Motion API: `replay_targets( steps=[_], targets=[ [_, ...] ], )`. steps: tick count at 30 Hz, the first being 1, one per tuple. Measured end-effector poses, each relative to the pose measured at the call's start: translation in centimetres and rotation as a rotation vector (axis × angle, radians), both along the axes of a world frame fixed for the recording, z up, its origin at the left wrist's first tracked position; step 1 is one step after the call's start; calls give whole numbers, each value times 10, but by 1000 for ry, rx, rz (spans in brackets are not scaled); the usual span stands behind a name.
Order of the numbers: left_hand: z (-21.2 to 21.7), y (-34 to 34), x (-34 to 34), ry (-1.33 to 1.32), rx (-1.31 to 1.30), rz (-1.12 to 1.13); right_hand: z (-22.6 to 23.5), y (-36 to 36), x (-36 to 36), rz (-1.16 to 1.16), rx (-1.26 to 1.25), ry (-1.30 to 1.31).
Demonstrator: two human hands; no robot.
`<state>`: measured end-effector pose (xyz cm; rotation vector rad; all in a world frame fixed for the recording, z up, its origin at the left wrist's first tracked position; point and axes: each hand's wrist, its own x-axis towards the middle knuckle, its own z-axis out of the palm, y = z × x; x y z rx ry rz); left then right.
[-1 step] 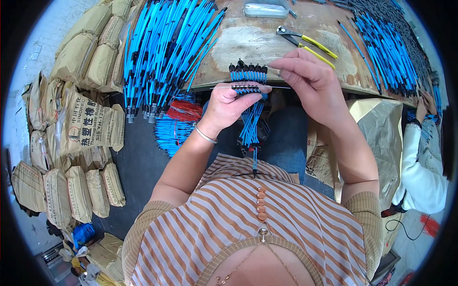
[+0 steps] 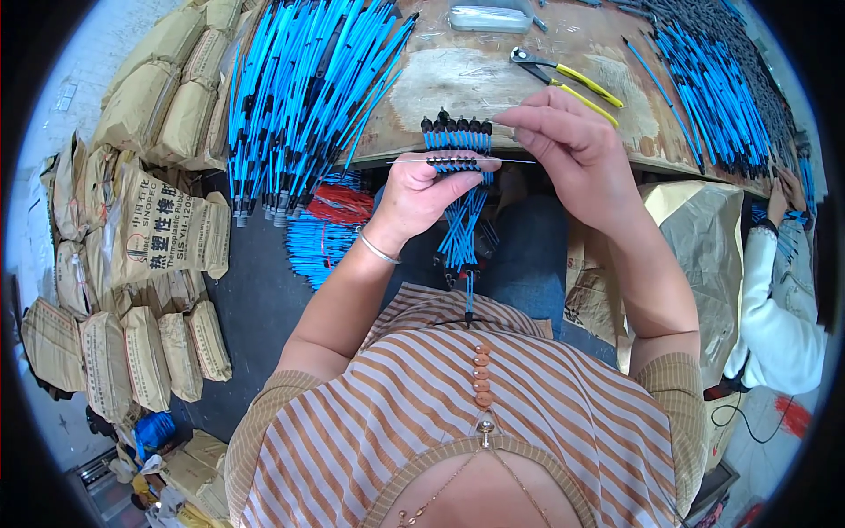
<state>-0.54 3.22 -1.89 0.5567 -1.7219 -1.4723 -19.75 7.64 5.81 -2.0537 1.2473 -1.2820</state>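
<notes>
My left hand is wrapped round a row of thin blue tubes with black tips, its thumb lying across them. The tips stand up side by side just beyond the hand, over the table's front edge. A thin straight metal wire runs crosswise through the row's black parts and sticks out on both sides. Below the hand the tubes cross and hang toward my lap. My right hand is closed in a pinch, thumb against forefinger, just right of the tips. Whatever sits in that pinch is too small to make out.
On the wooden table lie yellow-handled pliers, a clear container and a large pile of blue tubes. More tubes lie at right, near a co-worker's white sleeve. Brown paper sacks are stacked at left.
</notes>
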Motion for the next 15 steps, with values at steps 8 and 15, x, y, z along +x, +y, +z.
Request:
replay_targets(
  steps=[8,15],
  targets=[
    [2,0,1,24,4,5,-2,-5,7,-42,-242,185],
    [-2,5,0,162,197,21,-8,6,14,-110,-77,-8]
  ],
)
